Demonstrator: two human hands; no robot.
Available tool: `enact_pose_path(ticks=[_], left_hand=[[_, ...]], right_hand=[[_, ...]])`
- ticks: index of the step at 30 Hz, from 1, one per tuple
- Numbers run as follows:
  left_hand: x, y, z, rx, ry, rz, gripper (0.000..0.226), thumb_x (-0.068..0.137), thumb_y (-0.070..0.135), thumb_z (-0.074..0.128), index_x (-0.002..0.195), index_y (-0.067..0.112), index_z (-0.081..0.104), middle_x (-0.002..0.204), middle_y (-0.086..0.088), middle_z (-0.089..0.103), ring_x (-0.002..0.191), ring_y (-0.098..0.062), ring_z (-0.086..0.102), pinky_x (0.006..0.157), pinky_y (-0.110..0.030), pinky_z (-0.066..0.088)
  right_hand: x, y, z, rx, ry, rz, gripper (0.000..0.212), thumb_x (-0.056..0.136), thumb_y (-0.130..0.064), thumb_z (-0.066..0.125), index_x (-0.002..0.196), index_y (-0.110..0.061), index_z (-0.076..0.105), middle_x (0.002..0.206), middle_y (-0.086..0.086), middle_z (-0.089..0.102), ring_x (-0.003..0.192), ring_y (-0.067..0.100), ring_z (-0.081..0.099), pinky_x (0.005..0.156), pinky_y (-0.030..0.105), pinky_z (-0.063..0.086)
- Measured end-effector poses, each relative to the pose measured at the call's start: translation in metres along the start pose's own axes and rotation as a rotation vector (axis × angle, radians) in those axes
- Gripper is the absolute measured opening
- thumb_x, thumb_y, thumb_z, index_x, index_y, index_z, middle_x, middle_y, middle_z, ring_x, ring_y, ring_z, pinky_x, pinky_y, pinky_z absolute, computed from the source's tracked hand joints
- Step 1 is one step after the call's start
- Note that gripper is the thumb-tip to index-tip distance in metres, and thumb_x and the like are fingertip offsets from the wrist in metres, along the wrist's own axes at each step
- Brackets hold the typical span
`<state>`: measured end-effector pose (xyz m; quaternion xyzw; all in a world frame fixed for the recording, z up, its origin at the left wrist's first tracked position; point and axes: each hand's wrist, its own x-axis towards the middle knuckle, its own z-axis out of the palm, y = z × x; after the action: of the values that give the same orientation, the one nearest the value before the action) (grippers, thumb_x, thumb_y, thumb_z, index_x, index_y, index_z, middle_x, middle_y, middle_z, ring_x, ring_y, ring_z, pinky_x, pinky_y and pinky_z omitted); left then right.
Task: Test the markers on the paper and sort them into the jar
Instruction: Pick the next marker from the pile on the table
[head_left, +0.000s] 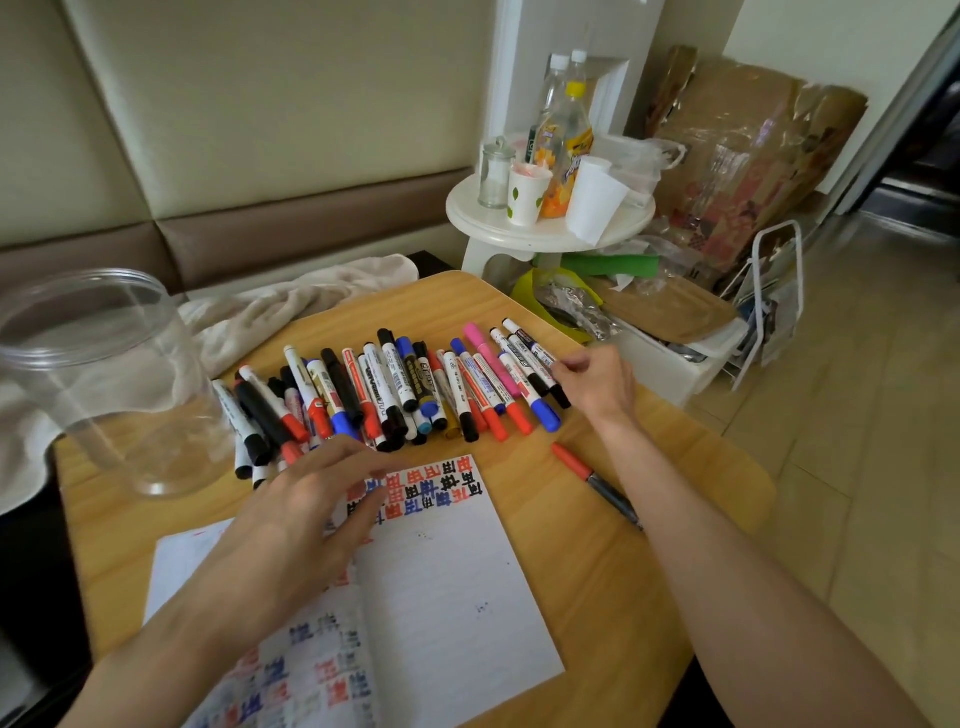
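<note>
Several markers (395, 387) with black, red, blue and pink caps lie in a row across the wooden table (675, 467). My right hand (597, 382) is at the row's right end, its fingertips pinching a white marker with a dark cap (530, 347). My left hand (306, 514) rests with spread fingers on the white paper (441, 577), which carries red, blue and black test marks along its top. A clear plastic jar (104, 374) stands at the table's left, with nothing inside. One red-capped dark pen (592, 478) lies alone right of the paper.
A second marked sheet (311, 675) lies under my left forearm. A cream cloth (291, 306) lies behind the table. A white side table (550, 218) with bottles and cups stands at the back right, with bags, cardboard and a white bin (675, 343) beside it.
</note>
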<state>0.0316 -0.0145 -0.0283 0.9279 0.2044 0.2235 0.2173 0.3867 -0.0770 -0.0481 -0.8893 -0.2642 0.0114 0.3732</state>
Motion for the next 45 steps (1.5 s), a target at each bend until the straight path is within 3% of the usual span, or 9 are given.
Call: enact_pose_path(ticks=[7,11,16,20,26,32,35,39,45], left_hand=[[0.001,0.002,-0.002,0.009,0.022,-0.017,0.043,0.097,0.029,0.061,0.136,0.044,0.054,0.107,0.030,0.053,0.092,0.012,0.055,0.067,-0.015,0.043],[-0.003,0.005,-0.005,0.011,0.061,-0.044,0.050,0.098,0.025,0.059,0.145,0.039,0.048,0.109,0.024,0.053,0.089,0.007,0.058,0.067,-0.018,0.048],[-0.012,0.005,-0.009,0.042,0.119,-0.077,0.052,0.104,0.033,0.042,0.155,0.037,0.031,0.137,0.011,0.045,0.088,-0.007,0.067,0.067,-0.042,0.059],[-0.022,0.005,-0.015,0.062,0.132,-0.095,0.055,0.102,0.045,0.043,0.155,0.037,0.032,0.147,0.012,0.040,0.097,-0.008,0.069,0.068,-0.042,0.061],[-0.035,0.002,-0.014,0.155,0.178,-0.119,0.025,0.100,0.039,0.057,0.124,0.035,0.064,0.109,0.017,0.065,0.087,-0.012,0.066,0.061,-0.025,0.046],[-0.034,0.014,-0.008,-0.022,0.115,-0.088,0.028,0.096,0.040,0.067,0.124,0.038,0.066,0.111,0.019,0.069,0.098,-0.003,0.064,0.079,-0.031,0.054],[-0.033,0.013,-0.007,-0.001,0.093,-0.109,0.015,0.100,0.042,0.058,0.113,0.038,0.066,0.100,0.018,0.068,0.087,-0.004,0.062,0.074,-0.034,0.052],[-0.028,0.021,-0.007,0.002,0.076,-0.144,0.039,0.100,0.051,0.042,0.102,0.024,0.070,0.082,0.008,0.068,0.071,-0.014,0.062,0.067,-0.035,0.049],[-0.031,-0.013,-0.041,-0.055,0.017,-0.284,0.013,0.101,0.031,0.055,0.091,0.031,0.064,0.070,0.012,0.065,0.068,-0.005,0.065,0.061,-0.023,0.051]], right_hand=[[-0.024,-0.022,-0.025,0.287,0.275,-0.172,0.013,0.093,-0.025,0.076,0.103,-0.016,0.078,0.089,-0.006,0.076,0.079,0.005,0.068,0.077,0.028,0.056],[-0.068,-0.050,-0.047,0.611,0.019,-0.149,0.008,0.091,-0.017,0.079,0.099,-0.016,0.080,0.091,-0.008,0.079,0.087,0.000,0.072,0.074,0.015,0.054],[-0.133,-0.070,-0.053,0.828,-0.339,0.010,0.012,0.092,-0.020,0.078,0.104,-0.018,0.079,0.093,-0.002,0.080,0.084,0.005,0.072,0.075,0.022,0.056],[-0.161,-0.074,-0.045,0.864,-0.475,0.079,0.015,0.092,-0.017,0.077,0.106,-0.011,0.078,0.093,0.008,0.080,0.084,0.012,0.070,0.078,0.026,0.055],[-0.183,-0.077,-0.033,0.969,-0.539,0.138,0.034,0.075,-0.040,0.085,0.096,-0.014,0.081,0.095,0.009,0.078,0.091,0.020,0.071,0.088,0.039,0.054],[-0.213,-0.080,-0.008,0.802,-0.653,0.097,0.045,0.080,-0.047,0.082,0.090,-0.003,0.075,0.087,0.013,0.079,0.074,0.017,0.067,0.079,0.031,0.055],[-0.209,-0.080,-0.006,0.803,-0.667,0.048,0.034,0.087,-0.040,0.078,0.088,-0.006,0.080,0.084,0.012,0.079,0.075,0.018,0.070,0.074,0.024,0.056],[-0.205,-0.080,-0.010,0.795,-0.685,0.000,0.029,0.087,-0.034,0.077,0.094,-0.005,0.079,0.087,0.011,0.079,0.082,0.020,0.075,0.077,0.025,0.059],[-0.163,-0.062,-0.035,0.857,-0.396,0.145,0.029,0.090,-0.033,0.077,0.106,-0.008,0.077,0.089,0.007,0.079,0.083,0.018,0.073,0.089,0.035,0.059]])
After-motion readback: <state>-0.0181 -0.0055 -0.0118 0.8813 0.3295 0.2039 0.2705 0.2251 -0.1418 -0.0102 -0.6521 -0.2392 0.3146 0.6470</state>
